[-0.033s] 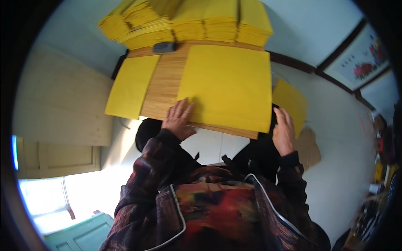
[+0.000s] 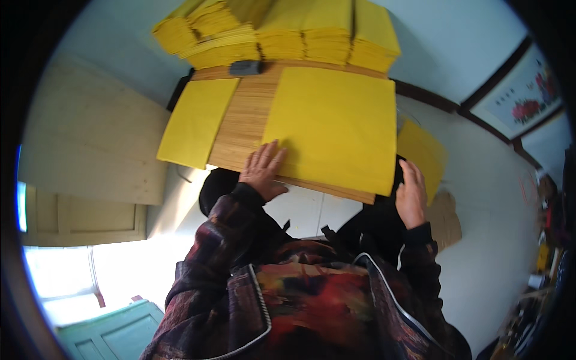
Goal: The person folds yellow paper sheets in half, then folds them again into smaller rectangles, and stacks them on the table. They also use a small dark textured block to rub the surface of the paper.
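Observation:
A large yellow sheet [image 2: 333, 123], paper-like, lies flat on the wooden table [image 2: 243, 126] and reaches slightly past its near edge. My left hand [image 2: 264, 173] rests at the sheet's lower left corner, fingers spread and holding nothing. Beside the sheet's lower right corner is my right hand [image 2: 411, 195], empty, with its fingers stretched out and the thumb apart. A smaller yellow piece [image 2: 199, 120], perhaps folded, lies at the table's left side.
Thick yellow stacks [image 2: 327, 36] line the far side of the table. A dark grey block [image 2: 245, 67] sits in front of them. Right of the table, lower down, are another yellow sheet [image 2: 425, 150] and a brown cardboard-like piece [image 2: 444, 222]. A pale cabinet [image 2: 90, 222] stands at left.
The whole view has shifted slightly, so the table and stacks sit a little further right. Both hands keep nearly the same place against the large sheet.

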`<state>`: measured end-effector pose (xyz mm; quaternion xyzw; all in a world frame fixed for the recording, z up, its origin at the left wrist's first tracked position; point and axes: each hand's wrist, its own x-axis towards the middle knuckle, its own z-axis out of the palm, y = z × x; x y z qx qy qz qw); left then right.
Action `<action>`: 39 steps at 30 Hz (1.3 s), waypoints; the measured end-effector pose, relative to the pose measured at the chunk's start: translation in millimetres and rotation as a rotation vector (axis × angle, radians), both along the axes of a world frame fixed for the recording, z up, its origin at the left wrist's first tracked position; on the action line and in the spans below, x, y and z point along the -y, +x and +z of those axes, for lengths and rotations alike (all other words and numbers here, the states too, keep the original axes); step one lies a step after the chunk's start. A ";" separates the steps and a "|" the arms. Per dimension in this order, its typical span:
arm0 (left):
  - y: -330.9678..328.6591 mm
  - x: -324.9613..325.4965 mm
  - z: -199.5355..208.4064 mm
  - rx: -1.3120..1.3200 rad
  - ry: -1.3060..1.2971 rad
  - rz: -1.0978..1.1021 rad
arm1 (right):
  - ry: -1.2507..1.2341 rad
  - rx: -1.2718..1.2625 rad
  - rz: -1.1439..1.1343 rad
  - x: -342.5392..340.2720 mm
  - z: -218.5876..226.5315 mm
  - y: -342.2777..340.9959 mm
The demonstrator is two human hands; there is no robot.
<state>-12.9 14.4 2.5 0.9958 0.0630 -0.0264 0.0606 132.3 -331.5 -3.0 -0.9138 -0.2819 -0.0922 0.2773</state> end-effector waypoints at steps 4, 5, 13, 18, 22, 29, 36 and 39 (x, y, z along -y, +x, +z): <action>9.1 -19.3 -19.7 0.179 -0.262 0.101 | 0.600 -0.549 -0.066 -6.1 -11.6 23.6; 16.8 -28.0 -26.5 0.234 -0.412 0.168 | 0.743 -0.659 -0.078 -8.5 -15.9 32.8; 80.8 -99.9 -52.2 0.255 -1.091 0.416 | 0.977 -1.024 -0.061 -31.4 -51.9 105.7; 89.1 -92.4 -49.5 0.359 -1.204 0.492 | 0.880 -0.926 0.025 -55.6 -46.6 99.9; 87.4 -88.4 -44.8 0.336 -1.297 0.522 | 0.859 -0.956 0.033 -60.0 -32.1 89.8; 85.8 -89.9 -55.5 0.348 -1.147 0.445 | 0.844 -0.923 0.054 -63.5 -20.8 83.6; 80.0 -105.9 -63.8 0.355 -1.133 0.427 | 0.826 -0.980 0.170 -64.3 -16.4 77.1; 64.3 -105.2 -61.6 0.387 -1.151 0.429 | 0.857 -1.054 0.169 -61.6 -24.6 72.4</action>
